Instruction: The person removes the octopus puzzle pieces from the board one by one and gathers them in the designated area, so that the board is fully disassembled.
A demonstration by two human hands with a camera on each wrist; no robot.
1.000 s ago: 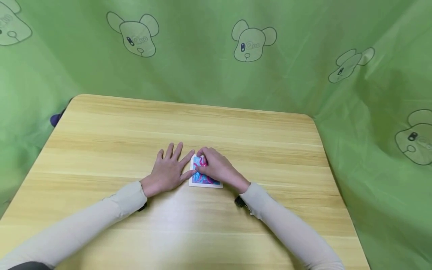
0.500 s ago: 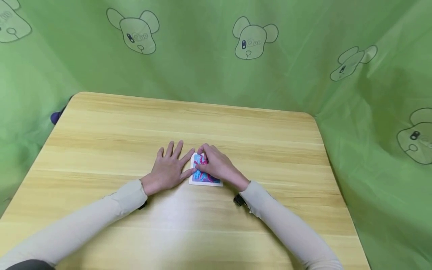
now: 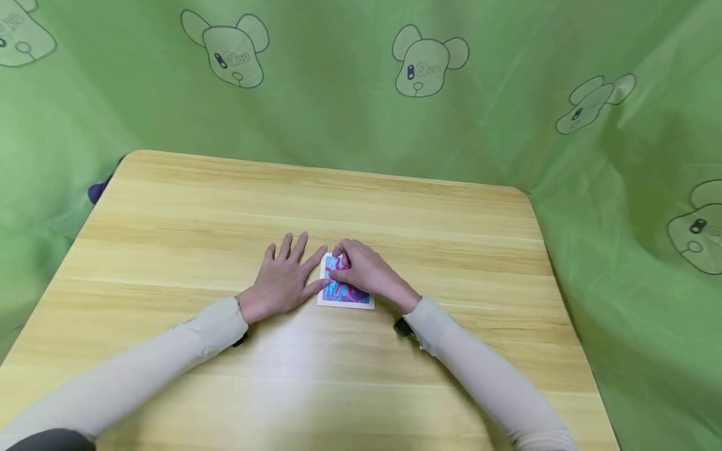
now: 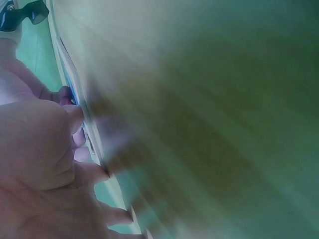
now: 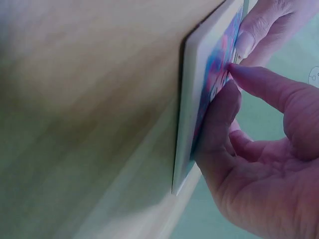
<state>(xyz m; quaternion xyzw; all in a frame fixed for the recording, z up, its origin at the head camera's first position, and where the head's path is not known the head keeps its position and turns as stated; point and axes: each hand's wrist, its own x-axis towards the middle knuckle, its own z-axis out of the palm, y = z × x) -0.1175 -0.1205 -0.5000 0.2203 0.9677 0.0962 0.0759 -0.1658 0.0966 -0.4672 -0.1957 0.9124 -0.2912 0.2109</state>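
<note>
The left hand rests palm down on the wood-grained table, its fingers spread wide and gripping nothing. Its thumb and forefinger fork toward a small picture board that lies flat between the two hands; the thumb tip touches the board's near side, and the forefinger tip is at the corner farther from the wrist. The right hand reaches over the board from the other side, fingers curled inward, thumb and forefinger tips close together on the pink and blue picture inside a pale border. Whether they pinch anything cannot be told, even from the right wrist view. Behind the hands, pale sleeves run back toward the person, with a black device under the right wrist. Beyond the hands and the table's far edge hangs a green curtain printed with round-eared animal heads
</note>
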